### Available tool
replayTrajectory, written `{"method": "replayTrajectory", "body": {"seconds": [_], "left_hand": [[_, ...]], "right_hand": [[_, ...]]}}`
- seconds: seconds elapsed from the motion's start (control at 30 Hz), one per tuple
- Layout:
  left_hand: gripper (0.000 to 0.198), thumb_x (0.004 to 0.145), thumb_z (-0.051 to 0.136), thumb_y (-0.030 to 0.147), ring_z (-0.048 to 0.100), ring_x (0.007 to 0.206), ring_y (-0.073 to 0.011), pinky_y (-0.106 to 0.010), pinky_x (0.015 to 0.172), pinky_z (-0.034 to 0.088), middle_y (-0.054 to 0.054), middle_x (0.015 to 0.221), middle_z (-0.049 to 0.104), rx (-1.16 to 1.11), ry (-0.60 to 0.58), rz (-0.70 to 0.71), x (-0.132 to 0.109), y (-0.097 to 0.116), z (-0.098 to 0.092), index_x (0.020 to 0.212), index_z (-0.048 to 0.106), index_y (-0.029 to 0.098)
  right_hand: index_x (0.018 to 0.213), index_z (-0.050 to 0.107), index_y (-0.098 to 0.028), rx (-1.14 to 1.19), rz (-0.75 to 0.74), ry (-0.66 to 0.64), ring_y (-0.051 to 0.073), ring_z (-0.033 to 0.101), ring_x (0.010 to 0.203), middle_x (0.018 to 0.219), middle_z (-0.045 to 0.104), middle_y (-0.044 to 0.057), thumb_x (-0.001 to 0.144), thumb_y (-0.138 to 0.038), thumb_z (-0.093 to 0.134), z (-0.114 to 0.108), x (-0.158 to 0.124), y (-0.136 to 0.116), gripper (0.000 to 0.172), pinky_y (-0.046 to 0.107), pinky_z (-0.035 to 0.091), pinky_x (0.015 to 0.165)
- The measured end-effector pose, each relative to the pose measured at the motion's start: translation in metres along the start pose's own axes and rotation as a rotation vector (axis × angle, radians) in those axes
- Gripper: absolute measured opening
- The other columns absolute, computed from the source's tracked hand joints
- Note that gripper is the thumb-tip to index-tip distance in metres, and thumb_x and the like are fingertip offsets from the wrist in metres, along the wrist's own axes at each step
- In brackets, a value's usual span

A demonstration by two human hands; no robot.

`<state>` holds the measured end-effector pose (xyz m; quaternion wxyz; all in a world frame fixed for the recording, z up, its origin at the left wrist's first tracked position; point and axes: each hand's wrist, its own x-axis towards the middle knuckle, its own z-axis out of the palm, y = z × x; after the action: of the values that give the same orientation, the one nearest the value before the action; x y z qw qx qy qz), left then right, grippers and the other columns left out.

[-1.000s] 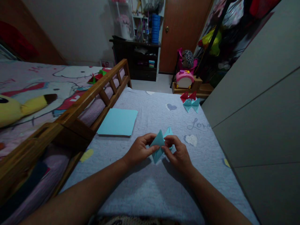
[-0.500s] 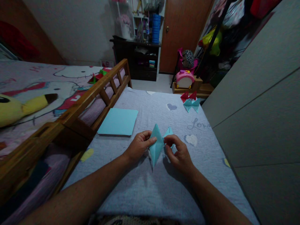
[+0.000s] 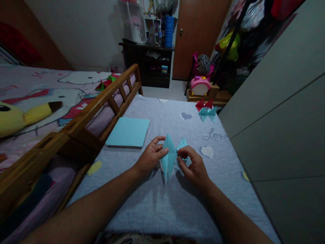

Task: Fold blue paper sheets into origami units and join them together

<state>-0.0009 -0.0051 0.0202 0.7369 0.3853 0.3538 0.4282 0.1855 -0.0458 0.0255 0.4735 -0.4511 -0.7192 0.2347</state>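
Over the bed, my left hand (image 3: 154, 152) grips a light-blue folded paper (image 3: 169, 158), shaped like a long diamond, with the thumb on its face. The paper stands nearly upright, and its lower tip is split in two. My right hand (image 3: 191, 164) pinches at the paper's right corner with thumb and forefinger. Just behind those fingers shows another light-blue folded paper piece (image 3: 183, 142), partly hidden; I cannot tell whether it joins the diamond or lies apart from it.
A stack of light-blue paper sheets (image 3: 128, 133) lies left on the bedsheet (image 3: 157, 210). Light-blue folded paper (image 3: 207, 113) and red folded paper (image 3: 200, 104) sit at the far right corner. A wooden rail (image 3: 101, 98) bounds the left side, a pale cabinet (image 3: 284, 128) the right.
The diamond has shifted slightly left, and its lower tip has parted a little. My left fingers have spread somewhat behind it. My right hand stays almost in place.
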Motion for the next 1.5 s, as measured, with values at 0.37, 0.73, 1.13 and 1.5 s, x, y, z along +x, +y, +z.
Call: {"method": "replayTrajectory", "body": {"seconds": [0.37, 0.73, 1.13, 1.5], "left_hand": [[0.05, 0.08, 0.081, 0.039, 0.067, 0.063, -0.0116, -0.02, 0.06, 0.052, 0.0, 0.087, 0.073, 0.024, -0.048, 0.027, -0.0015, 0.0006, 0.0031, 0.116, 0.051, 0.022], [0.035, 0.082, 0.08, 0.04, 0.061, 0.061, -0.0097, -0.019, 0.058, 0.047, 0.001, 0.08, 0.068, 0.048, -0.091, 0.026, -0.0022, 0.0002, 0.004, 0.1, 0.06, 0.018], [0.027, 0.083, 0.08, 0.036, 0.06, 0.069, -0.0117, -0.023, 0.064, 0.044, -0.001, 0.081, 0.066, 0.135, -0.132, 0.091, -0.0015, -0.0029, 0.0004, 0.095, 0.065, 0.016], [0.033, 0.075, 0.086, 0.035, 0.057, 0.061, -0.0097, -0.021, 0.058, 0.042, 0.0, 0.077, 0.068, 0.057, -0.146, 0.051, -0.0007, -0.0033, -0.0009, 0.094, 0.067, 0.017]], "right_hand": [[0.095, 0.063, -0.022, 0.063, -0.049, 0.014, 0.016, 0.058, 0.076, 0.084, 0.062, 0.002, 0.09, -0.011, 0.057, -0.0006, 0.0019, -0.0017, 0.014, 0.03, 0.047, 0.071], [0.089, 0.066, -0.022, 0.479, 0.368, -0.033, 0.014, 0.06, 0.067, 0.075, 0.064, -0.001, 0.086, -0.026, 0.068, 0.0021, 0.0007, 0.0039, 0.006, 0.026, 0.049, 0.063], [0.088, 0.071, -0.02, 0.882, 0.584, -0.065, 0.011, 0.057, 0.056, 0.067, 0.066, -0.001, 0.074, -0.037, 0.081, 0.0017, 0.0039, 0.0031, 0.024, 0.022, 0.046, 0.051], [0.088, 0.07, -0.02, 0.844, 0.604, -0.089, 0.01, 0.055, 0.054, 0.068, 0.065, -0.002, 0.074, -0.041, 0.083, 0.0002, 0.0027, 0.0053, 0.027, 0.023, 0.044, 0.053]]}}
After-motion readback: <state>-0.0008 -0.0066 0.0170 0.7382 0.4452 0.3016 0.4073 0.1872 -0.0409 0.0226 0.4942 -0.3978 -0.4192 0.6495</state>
